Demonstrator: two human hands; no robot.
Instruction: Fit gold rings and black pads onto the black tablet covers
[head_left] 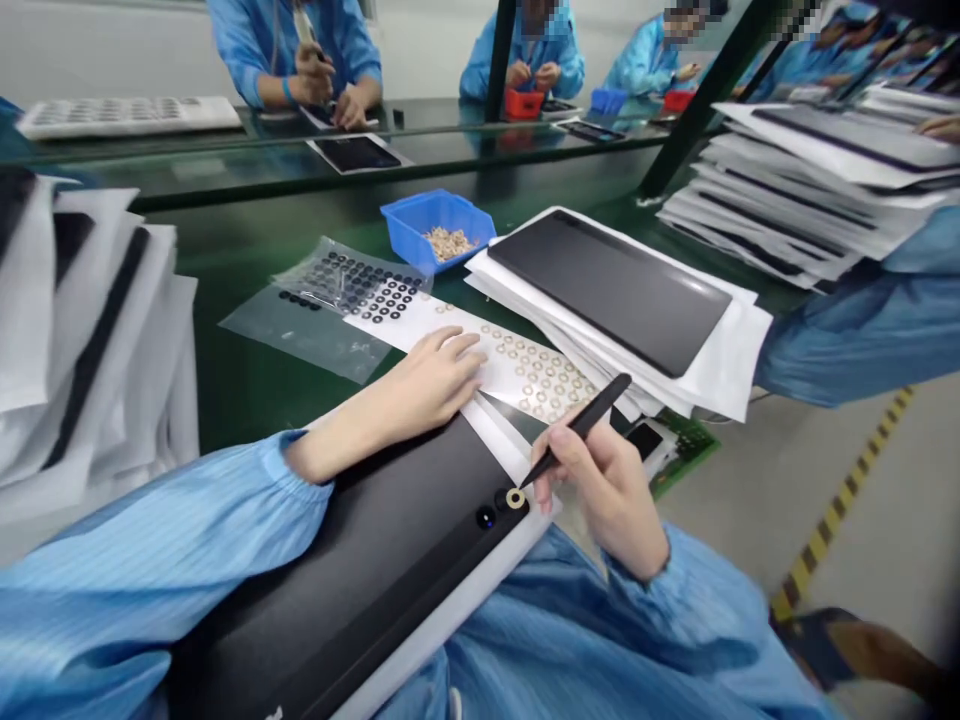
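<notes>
Black tweezers [600, 405] are pinched in my right hand [611, 480]. Their tips touch or hover just over a small pale ring [515, 498], which lies at the camera corner of a dark tablet back panel [405, 530]. A dark lens circle [486, 517] sits beside the ring. My left hand [435, 385] rests flat, fingers stretched out, across the panel's far edge and a white sheet [491, 375]. Rows of pale ring stickers [551, 375] cover that sheet's right part. Black rings [394, 300] show at its left end, partly under clear plastic.
A blue bin [409, 230] holds small tan pieces. Right of it, another dark panel [607, 285] lies on paper sheets. Stacks of paper-wrapped panels stand at left [112, 340] and right [795, 190]. Several people in blue work across the bench behind a green post [697, 100].
</notes>
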